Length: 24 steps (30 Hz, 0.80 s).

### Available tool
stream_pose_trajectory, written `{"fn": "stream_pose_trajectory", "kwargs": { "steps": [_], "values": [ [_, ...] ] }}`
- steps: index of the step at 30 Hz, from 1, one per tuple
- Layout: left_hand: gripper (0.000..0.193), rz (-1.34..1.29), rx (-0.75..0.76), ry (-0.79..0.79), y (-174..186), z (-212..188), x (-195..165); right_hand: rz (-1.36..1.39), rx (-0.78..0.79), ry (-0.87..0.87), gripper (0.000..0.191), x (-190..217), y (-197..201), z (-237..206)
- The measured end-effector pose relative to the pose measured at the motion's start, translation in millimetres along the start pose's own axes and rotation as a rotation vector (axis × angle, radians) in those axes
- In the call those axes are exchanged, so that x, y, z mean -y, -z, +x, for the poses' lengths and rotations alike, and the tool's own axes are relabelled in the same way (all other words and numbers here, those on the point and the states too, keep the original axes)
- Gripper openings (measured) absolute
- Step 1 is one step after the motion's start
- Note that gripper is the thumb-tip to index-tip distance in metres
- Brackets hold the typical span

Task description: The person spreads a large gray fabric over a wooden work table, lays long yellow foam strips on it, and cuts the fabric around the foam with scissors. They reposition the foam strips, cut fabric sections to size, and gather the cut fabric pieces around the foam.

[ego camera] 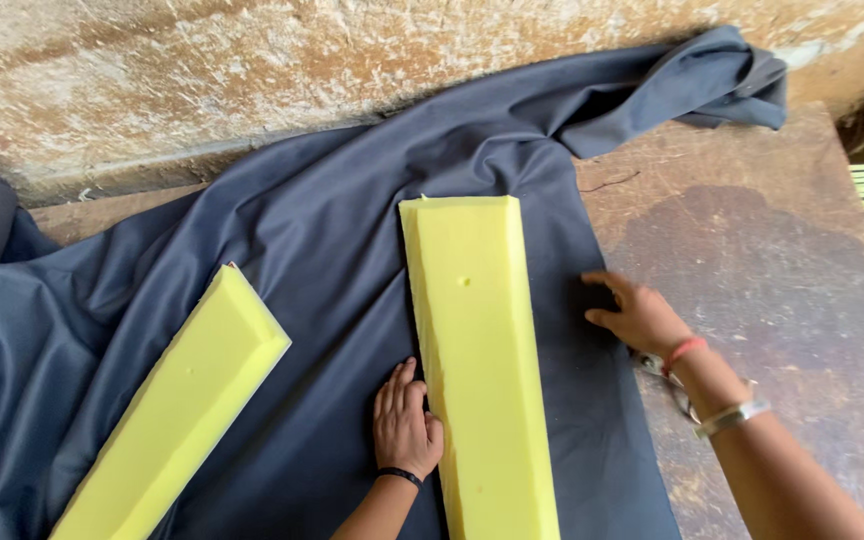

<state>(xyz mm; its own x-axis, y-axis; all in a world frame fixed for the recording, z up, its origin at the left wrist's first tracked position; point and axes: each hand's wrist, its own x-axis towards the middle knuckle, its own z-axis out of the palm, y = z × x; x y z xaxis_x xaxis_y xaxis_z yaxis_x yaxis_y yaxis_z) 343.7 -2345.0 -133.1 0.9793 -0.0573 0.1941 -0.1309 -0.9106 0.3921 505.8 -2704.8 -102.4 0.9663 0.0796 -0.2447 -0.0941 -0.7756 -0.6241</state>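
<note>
A long yellow foam block (477,370) is laid flat on a big dark grey cloth (332,230), near the middle of the table, and it runs from the near edge up toward the wall. Its left side is touched by the left hand (405,425), which is laid flat on the cloth with the fingers spread out and nothing gripped. The right hand (640,315) is pressed down on the cloth just to the right of the block, close to the cloth's edge, with the fingers loose and open and nothing held. A red band and a silver bangle are worn on that wrist, and a black band on the other one. A second yellow foam block (177,405) is laid at a slant further left on the same cloth, well apart from the hands. The cloth is spread over a worn brown table (772,260) and is bunched up at the far right corner, by a rough pale wall (252,70). The block could be knocked crooked if it is pushed too hard from one side. Wrinkles could be made if the cloth is tugged by only one hand, and the loose bunched end could be dragged along.
</note>
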Motion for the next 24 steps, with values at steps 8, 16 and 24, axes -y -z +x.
{"fn": "stream_pose_trajectory", "kwargs": {
  "steps": [8, 16, 24],
  "values": [
    [0.027, -0.06, -0.035, 0.0, -11.7, 5.5, 5.3, -0.109, -0.306, 0.101, 0.044, -4.5, -16.7, -77.5],
    [0.037, -0.143, 0.184, 0.106, 11.9, 0.0, 9.1, -0.388, -0.06, 0.055, 0.067, -45.1, 2.7, -111.0],
    [0.064, -0.077, 0.343, 0.054, 38.7, -170.6, -31.5, -0.278, -0.127, -0.506, 0.048, -143.9, 11.3, -265.1]
  ]
}}
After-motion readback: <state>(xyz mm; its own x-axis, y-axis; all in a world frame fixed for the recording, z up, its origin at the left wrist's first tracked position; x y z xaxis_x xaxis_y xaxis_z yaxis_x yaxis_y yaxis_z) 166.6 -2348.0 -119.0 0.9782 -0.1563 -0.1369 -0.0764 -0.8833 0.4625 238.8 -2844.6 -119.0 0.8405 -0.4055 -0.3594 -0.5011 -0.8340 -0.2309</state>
